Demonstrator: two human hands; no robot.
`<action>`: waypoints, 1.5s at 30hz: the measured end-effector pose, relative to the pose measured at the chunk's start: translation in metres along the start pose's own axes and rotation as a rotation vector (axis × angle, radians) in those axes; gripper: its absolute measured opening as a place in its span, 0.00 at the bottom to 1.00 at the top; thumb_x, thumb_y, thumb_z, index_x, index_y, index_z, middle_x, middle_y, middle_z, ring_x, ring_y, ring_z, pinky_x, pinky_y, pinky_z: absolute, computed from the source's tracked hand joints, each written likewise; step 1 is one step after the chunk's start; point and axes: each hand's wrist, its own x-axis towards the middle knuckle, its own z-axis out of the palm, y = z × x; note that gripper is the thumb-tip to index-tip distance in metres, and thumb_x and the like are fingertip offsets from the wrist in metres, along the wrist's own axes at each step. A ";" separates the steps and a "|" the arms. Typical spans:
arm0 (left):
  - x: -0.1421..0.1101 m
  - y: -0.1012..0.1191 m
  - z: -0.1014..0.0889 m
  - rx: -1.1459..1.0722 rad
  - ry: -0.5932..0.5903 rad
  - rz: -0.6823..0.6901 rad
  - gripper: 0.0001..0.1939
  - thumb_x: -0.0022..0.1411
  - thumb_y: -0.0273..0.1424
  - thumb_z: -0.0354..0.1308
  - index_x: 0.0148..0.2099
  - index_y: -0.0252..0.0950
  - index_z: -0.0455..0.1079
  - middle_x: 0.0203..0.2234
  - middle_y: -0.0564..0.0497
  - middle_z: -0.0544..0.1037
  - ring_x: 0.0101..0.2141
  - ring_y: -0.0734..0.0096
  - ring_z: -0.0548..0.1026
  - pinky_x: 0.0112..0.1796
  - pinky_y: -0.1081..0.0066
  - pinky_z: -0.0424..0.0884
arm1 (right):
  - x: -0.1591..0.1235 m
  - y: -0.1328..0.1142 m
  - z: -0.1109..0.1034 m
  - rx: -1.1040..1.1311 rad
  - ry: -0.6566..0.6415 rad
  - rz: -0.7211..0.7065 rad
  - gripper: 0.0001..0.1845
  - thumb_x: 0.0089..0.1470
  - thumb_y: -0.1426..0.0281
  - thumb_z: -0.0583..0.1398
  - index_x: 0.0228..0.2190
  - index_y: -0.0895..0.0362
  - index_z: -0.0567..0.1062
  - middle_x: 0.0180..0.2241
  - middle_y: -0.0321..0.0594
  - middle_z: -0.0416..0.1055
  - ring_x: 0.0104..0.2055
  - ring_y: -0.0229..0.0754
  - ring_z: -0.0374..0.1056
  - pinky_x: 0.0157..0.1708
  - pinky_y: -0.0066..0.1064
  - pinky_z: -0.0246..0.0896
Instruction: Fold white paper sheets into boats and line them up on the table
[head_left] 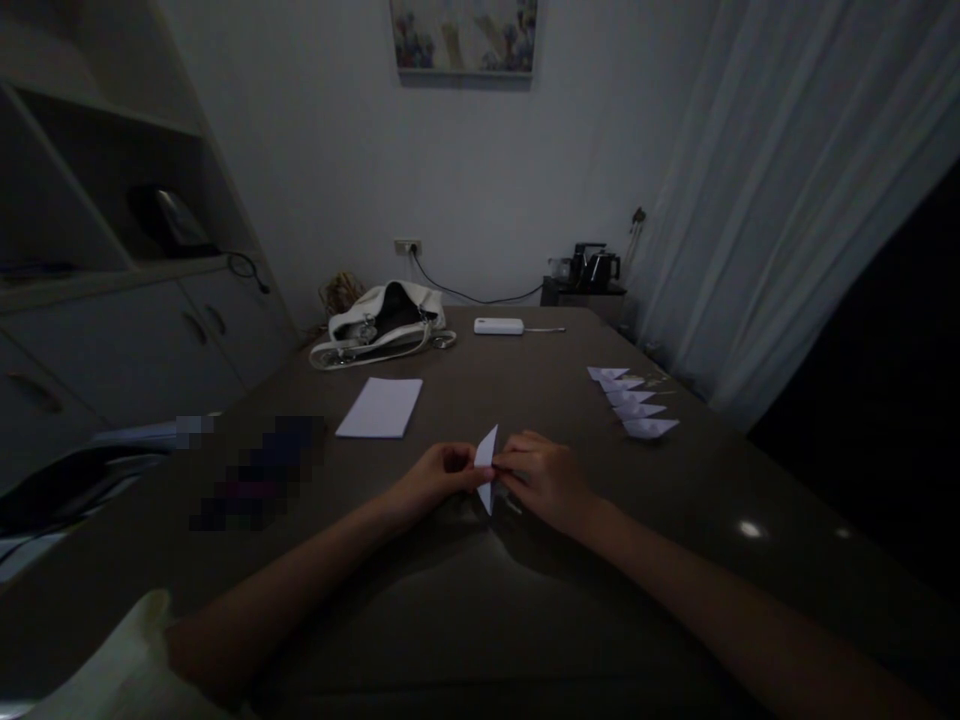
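Observation:
Between my hands, just above the table, is a folded white paper boat (487, 447), turned so that its two points face away from me and toward me. My left hand (444, 470) pinches it from the left, with the thumb across its near side. From the right, the fingers of my right hand (541, 475) are closed on its edge. To the right, several finished paper boats (636, 410) stand in a row. A stack of white paper (381, 408) lies to the left, beyond my left hand.
A white handbag (386, 320) lies at the table's far left. A white power bank (499, 326) with a short cable is near the far edge. On the left, a blurred-out dark object (259, 475) rests on the brown table (465, 620). A curtain (720, 200) hangs at right.

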 end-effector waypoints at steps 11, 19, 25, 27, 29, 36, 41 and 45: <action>0.002 0.001 0.002 0.077 -0.003 0.010 0.17 0.46 0.39 0.65 0.31 0.31 0.65 0.19 0.59 0.64 0.21 0.79 0.61 0.24 0.77 0.56 | 0.000 -0.001 0.004 -0.023 0.081 -0.070 0.08 0.55 0.72 0.58 0.33 0.54 0.79 0.27 0.38 0.70 0.30 0.39 0.61 0.30 0.29 0.53; 0.001 0.001 0.002 0.021 -0.017 0.028 0.15 0.48 0.37 0.65 0.33 0.31 0.67 0.23 0.55 0.68 0.25 0.76 0.65 0.27 0.76 0.59 | 0.001 -0.003 0.004 0.021 0.128 -0.067 0.06 0.53 0.73 0.59 0.30 0.57 0.78 0.26 0.38 0.70 0.30 0.38 0.62 0.31 0.29 0.55; -0.001 0.003 0.002 -0.002 -0.011 0.016 0.16 0.50 0.39 0.64 0.34 0.31 0.68 0.22 0.56 0.69 0.23 0.77 0.64 0.25 0.77 0.58 | 0.001 -0.005 0.003 0.006 0.186 -0.039 0.06 0.53 0.72 0.59 0.26 0.57 0.76 0.26 0.38 0.70 0.30 0.38 0.63 0.30 0.28 0.55; 0.000 0.002 0.002 -0.020 -0.009 0.010 0.17 0.49 0.39 0.64 0.34 0.31 0.68 0.22 0.55 0.69 0.23 0.77 0.65 0.25 0.77 0.59 | 0.000 -0.006 0.002 -0.011 0.189 -0.040 0.05 0.53 0.72 0.59 0.27 0.58 0.75 0.26 0.38 0.69 0.31 0.38 0.63 0.30 0.28 0.55; 0.001 0.001 0.002 -0.037 -0.007 0.014 0.17 0.49 0.39 0.64 0.35 0.31 0.68 0.23 0.55 0.70 0.23 0.78 0.65 0.26 0.77 0.60 | 0.000 -0.007 0.001 -0.029 0.190 -0.039 0.06 0.53 0.72 0.59 0.26 0.58 0.74 0.26 0.39 0.69 0.30 0.38 0.63 0.30 0.28 0.55; 0.001 -0.002 0.002 -0.195 0.020 0.002 0.15 0.49 0.37 0.65 0.32 0.31 0.69 0.20 0.56 0.67 0.21 0.80 0.64 0.25 0.78 0.58 | 0.004 -0.008 -0.004 0.208 0.258 0.119 0.02 0.52 0.71 0.59 0.30 0.57 0.71 0.26 0.36 0.67 0.27 0.36 0.62 0.28 0.28 0.56; -0.003 0.004 0.005 -0.351 0.013 -0.033 0.15 0.49 0.38 0.65 0.29 0.31 0.68 0.22 0.54 0.70 0.24 0.76 0.67 0.30 0.75 0.63 | 0.008 0.000 0.005 0.607 0.153 0.351 0.09 0.53 0.66 0.58 0.37 0.57 0.70 0.33 0.40 0.70 0.33 0.38 0.66 0.30 0.29 0.59; -0.004 0.008 0.005 -0.359 0.011 -0.033 0.13 0.49 0.35 0.65 0.29 0.30 0.69 0.22 0.52 0.72 0.25 0.75 0.69 0.31 0.74 0.63 | 0.009 0.003 0.015 0.912 -0.062 0.461 0.12 0.51 0.62 0.57 0.33 0.58 0.72 0.31 0.41 0.70 0.31 0.39 0.65 0.27 0.29 0.57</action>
